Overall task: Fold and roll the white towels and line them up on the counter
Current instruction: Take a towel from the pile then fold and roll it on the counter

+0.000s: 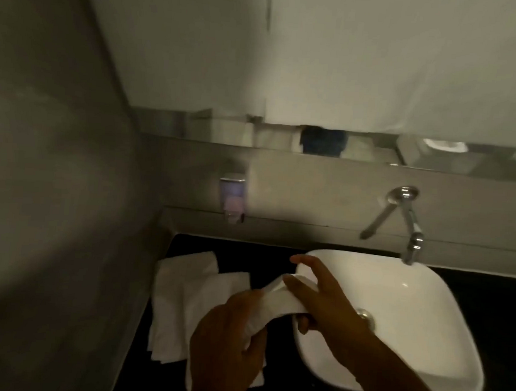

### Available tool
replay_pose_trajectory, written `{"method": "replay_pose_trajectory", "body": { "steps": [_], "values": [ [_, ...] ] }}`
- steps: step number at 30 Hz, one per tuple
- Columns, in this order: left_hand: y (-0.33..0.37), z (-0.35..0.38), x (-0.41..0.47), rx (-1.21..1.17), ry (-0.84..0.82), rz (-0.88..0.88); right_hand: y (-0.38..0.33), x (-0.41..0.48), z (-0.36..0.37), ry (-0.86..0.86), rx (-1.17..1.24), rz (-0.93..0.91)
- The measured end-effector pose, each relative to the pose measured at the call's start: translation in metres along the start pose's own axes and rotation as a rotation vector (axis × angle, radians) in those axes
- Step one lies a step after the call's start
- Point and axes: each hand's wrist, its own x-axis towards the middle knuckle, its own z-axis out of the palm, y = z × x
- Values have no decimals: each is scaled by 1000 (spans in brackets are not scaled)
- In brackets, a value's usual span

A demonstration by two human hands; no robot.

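Your left hand [225, 345] and right hand [328, 304] close together, both clamped on one white towel [273, 306] stretched between them; flat towels [182, 297] lie just left, on black counter [488, 287].

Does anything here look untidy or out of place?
Yes. The flat towels on the black counter, left of the basin, overlap crookedly with uneven edges, none rolled. Both hands hold another towel.
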Motion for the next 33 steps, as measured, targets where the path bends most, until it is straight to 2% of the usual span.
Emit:
{"method": "replay_pose_trajectory", "body": {
  "steps": [3, 5, 9, 11, 13, 16, 18, 22, 25, 28, 31, 33],
  "values": [
    [81, 3, 12, -43, -207, 127, -16, -50, -65, -42, 119, -10],
    [131, 27, 11, -31, -275, 239, -9, -75, -116, -4, 167, 19],
    [206, 93, 9, 37, -335, 257, 12, -119, -236, 135, 355, 65],
    [231, 115, 10, -7, -453, 189, 17, -136, -283, 120, 387, 36],
    [272, 152, 9, -97, -524, 218, 32, -155, -343, 137, 355, -36],
    [344, 205, 26, -170, -668, 246, 60, -157, -430, 366, 225, -136],
    [385, 246, 40, -149, -671, 305, 74, -146, -483, 478, 208, -177],
    [449, 314, 60, -73, -682, 307, 88, -122, -569, 591, 204, -215],
    [467, 342, 61, -52, -685, 379, 102, -119, -604, 624, 134, -233],
    [462, 373, 42, -47, -676, 443, 140, -129, -621, 593, 94, -162],
    [436, 419, 7, 38, -720, 578, 217, -136, -621, 605, 11, -63],
    [414, 447, -23, 95, -847, 511, 279, -137, -613, 619, -108, 38]
  ]
}}
